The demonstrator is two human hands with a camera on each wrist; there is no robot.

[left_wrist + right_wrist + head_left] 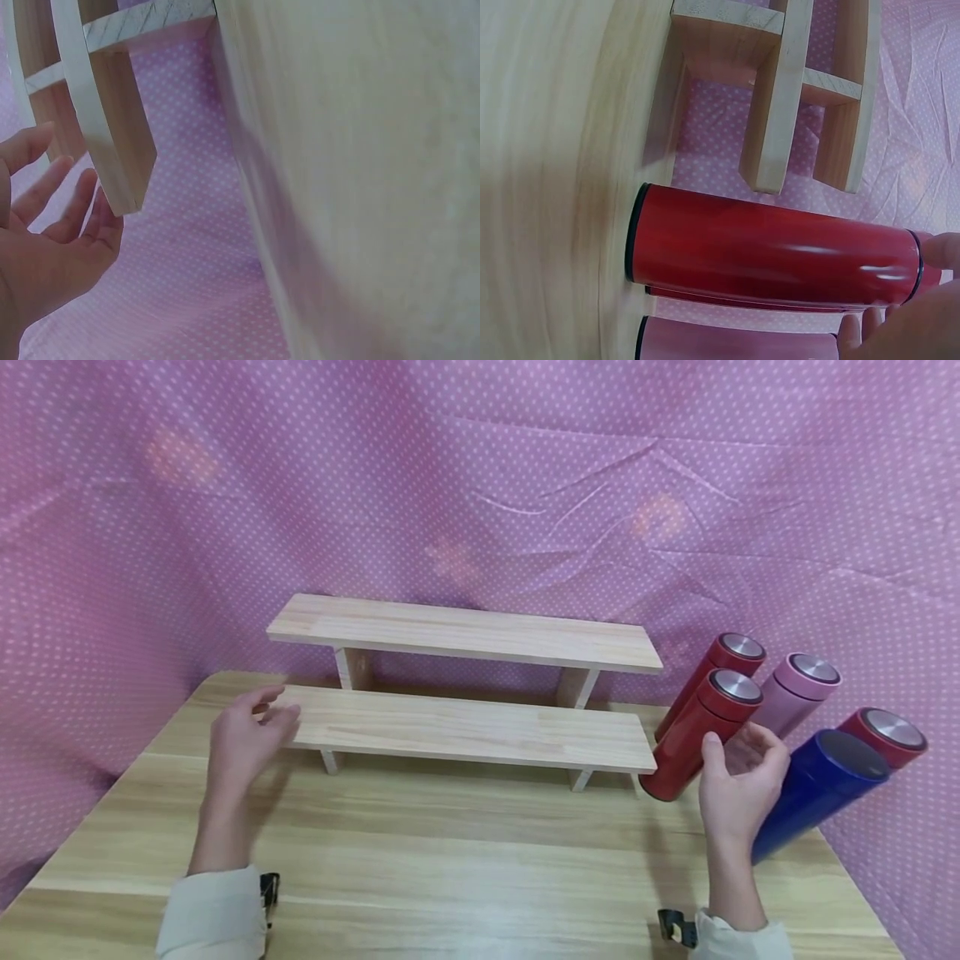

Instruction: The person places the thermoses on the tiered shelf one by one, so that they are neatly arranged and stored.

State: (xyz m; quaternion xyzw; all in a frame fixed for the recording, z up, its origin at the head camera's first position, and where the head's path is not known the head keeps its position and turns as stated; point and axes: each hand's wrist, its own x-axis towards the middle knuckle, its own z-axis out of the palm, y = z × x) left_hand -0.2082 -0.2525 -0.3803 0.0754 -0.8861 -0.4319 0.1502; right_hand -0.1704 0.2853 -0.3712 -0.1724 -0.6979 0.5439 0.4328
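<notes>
My left hand (243, 735) is at the left end of the lower wooden shelf board (465, 722), its fingers loosely bent. In the left wrist view those fingers (79, 206) lie right by the board's end (124, 195); whether they touch it I cannot tell. On the right, my right hand (742, 785) is beside the front red thermos (686, 739), thumb and fingers spread. The right wrist view has the thumb (941, 251) overlapping the upper end of that red thermos (780, 244), with other fingertips below it; no firm grip shows.
The upper shelf board (465, 631) stands behind the lower one. Around the right hand are a second red thermos (723, 652), a pink thermos (795, 693), a blue thermos (810, 793) and another red thermos (888, 735). Pink dotted cloth (480, 485) hangs behind the wooden table (450, 877).
</notes>
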